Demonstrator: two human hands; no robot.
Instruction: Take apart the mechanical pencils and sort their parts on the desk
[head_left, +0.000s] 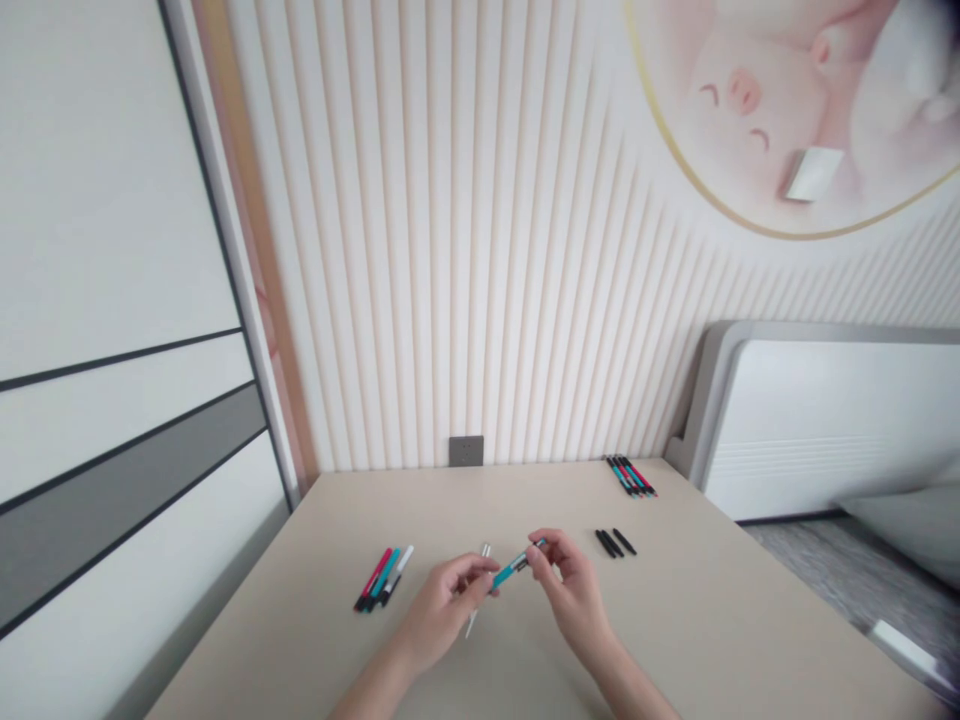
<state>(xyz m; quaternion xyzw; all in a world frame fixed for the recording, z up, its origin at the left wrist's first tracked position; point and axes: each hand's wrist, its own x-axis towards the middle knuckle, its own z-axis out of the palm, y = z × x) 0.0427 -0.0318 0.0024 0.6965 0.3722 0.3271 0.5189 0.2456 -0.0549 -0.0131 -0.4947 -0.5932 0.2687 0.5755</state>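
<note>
Between my two hands a teal pen (pixel 510 572) is held at a slant above the table. My left hand (pixel 454 605) pinches its lower teal end. The fingers of my right hand (pixel 568 580) close on the other end, near a dark and silvery section. A thin white stick-like piece (pixel 471 626) shows below my left hand, and a small silvery piece (pixel 486 549) shows just above it; my fingers hide whether they join. Left of my hands lie pink, teal and white pen barrels (pixel 384 578) with black ends. Several short black pen parts (pixel 615 542) lie right of my right hand.
A row of several pens (pixel 631 477) in black, teal and pink lies at the table's back right corner. The beige table (pixel 300 630) meets a ribbed wall with a dark socket (pixel 466 451). A cabinet (pixel 135 450) stands left, a bed headboard (pixel 832 420) right.
</note>
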